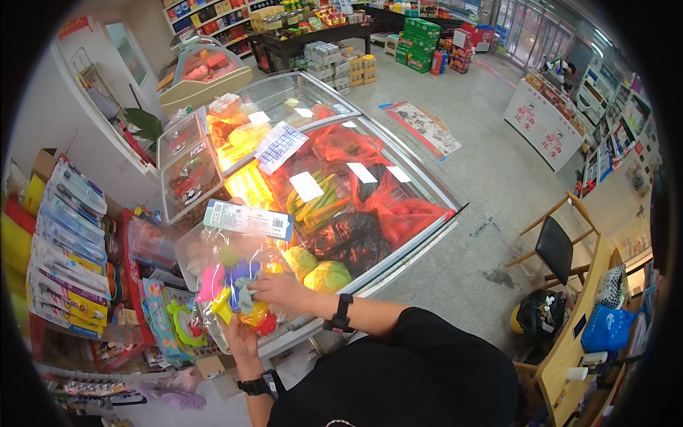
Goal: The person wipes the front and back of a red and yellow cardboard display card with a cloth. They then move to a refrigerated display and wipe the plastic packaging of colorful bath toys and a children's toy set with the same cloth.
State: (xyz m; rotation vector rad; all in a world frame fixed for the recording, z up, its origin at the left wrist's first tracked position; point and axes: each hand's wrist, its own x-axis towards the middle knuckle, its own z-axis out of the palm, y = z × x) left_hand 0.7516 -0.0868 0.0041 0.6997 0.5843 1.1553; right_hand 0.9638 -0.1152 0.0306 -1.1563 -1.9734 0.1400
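Note:
A clear plastic bag of colourful toys (229,283), with a printed header card (248,220) at its top, is held in front of me over the near left corner of a glass-topped display case (368,285). My left hand (241,337) grips the bag's lower edge from below. In my right hand (280,292) is a crumpled grey-green cloth (247,294), pressed on the bag's front over the blue and yellow toys. Inside the case, green cabbages (326,276), a black plastic bag (355,240) and green peppers (320,203) lie just beyond my right hand.
At the left stands a rack of packaged toothbrushes (74,240), beside more packaged toys (184,323). Lidded clear bins (192,179) adjoin the case. A black-seated chair (555,248) and a wooden table (573,331) are at the right. Another person (560,66) is behind the far counter (544,123).

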